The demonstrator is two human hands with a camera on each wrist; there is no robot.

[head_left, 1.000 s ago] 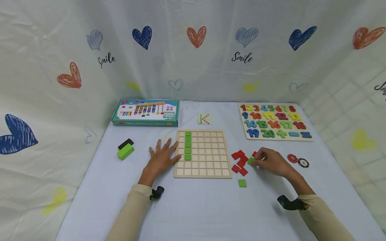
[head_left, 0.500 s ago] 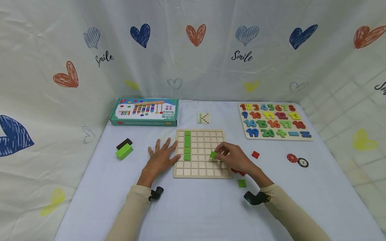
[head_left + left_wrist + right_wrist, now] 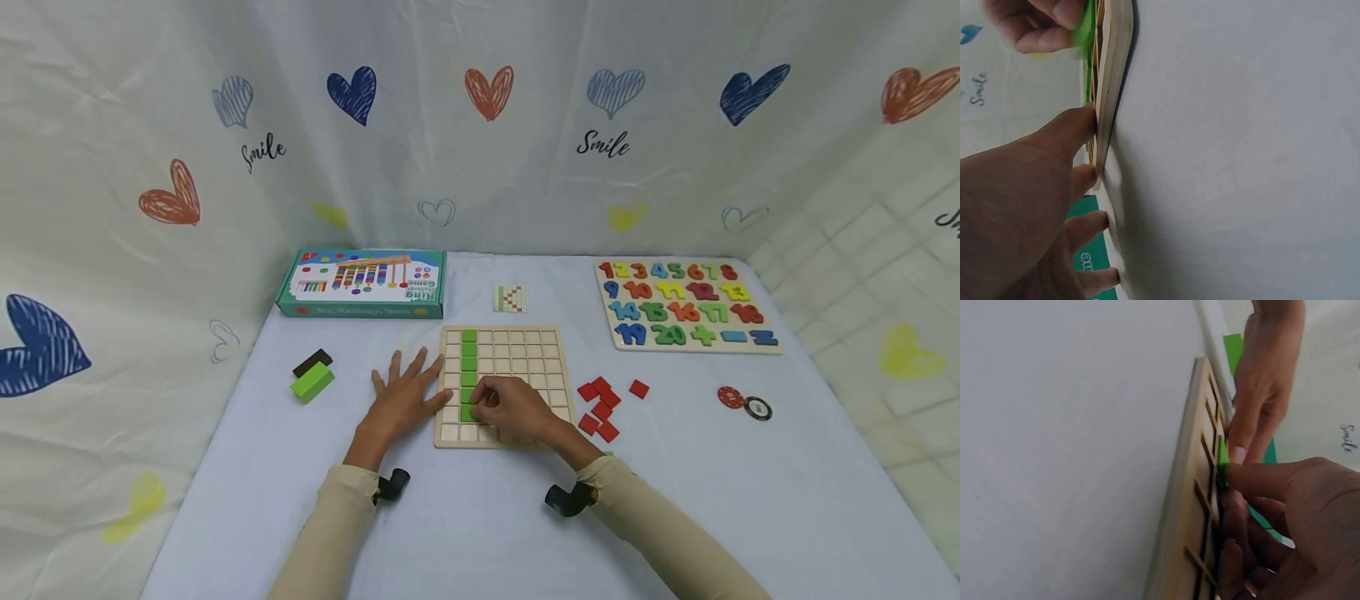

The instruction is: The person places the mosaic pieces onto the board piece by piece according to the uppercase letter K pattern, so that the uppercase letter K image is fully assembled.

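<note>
A wooden grid board (image 3: 528, 364) lies on the table with several green tiles (image 3: 468, 364) in a column near its left side. My right hand (image 3: 517, 408) pinches another green square tile (image 3: 1222, 456) between thumb and fingers, at the near end of that column. The tile is tilted against the grid in the right wrist view. My left hand (image 3: 401, 406) rests with fingers spread at the board's left edge, its thumb on the frame. Several red tiles (image 3: 602, 410) lie right of the board. A loose green tile is almost wholly hidden by the right sleeve.
A number puzzle board (image 3: 690, 304) stands back right, a green game box (image 3: 360, 285) back left. A small pattern card (image 3: 510, 298) lies behind the grid. Green (image 3: 312, 382) and black blocks (image 3: 312, 362) lie left; red (image 3: 729, 397) and black-white chips (image 3: 758, 408) lie right.
My right hand has picked up a green tile from beside the red tiles and carried it left across the board to the green column. The left hand has stayed in place.
</note>
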